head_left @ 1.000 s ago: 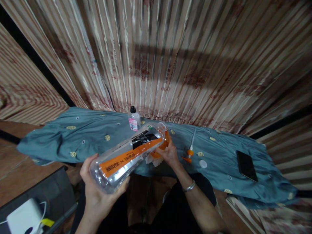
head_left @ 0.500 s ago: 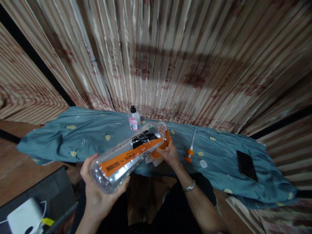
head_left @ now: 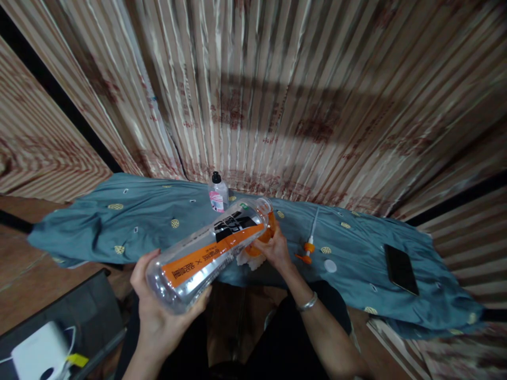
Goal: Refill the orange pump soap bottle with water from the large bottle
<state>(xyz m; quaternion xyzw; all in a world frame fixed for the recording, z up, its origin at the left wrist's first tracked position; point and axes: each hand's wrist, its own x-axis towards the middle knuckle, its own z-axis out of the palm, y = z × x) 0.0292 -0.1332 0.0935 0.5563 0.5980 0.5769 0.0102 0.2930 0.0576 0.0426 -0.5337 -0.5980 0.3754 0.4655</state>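
Observation:
My left hand (head_left: 158, 306) is wrapped round the base of a large clear plastic bottle (head_left: 209, 253) with an orange and black label. The bottle is tilted, its neck to the upper right. My right hand (head_left: 275, 248) grips an orange bottle (head_left: 270, 224) under that neck; most of it is hidden behind the clear bottle. Whether liquid passes between them I cannot tell. A whitish cloth or tissue (head_left: 251, 262) lies beneath the orange bottle. An orange pump head (head_left: 308, 248) with a long tube lies right of my right hand, near a white round disc (head_left: 330, 265).
A small clear bottle with a black cap (head_left: 217, 195) stands at the back of the cloth-covered table (head_left: 150, 211). A black phone (head_left: 401, 269) lies on the right. At lower left, a white device (head_left: 41, 351) rests on a dark surface. A striped curtain (head_left: 253, 95) hangs behind.

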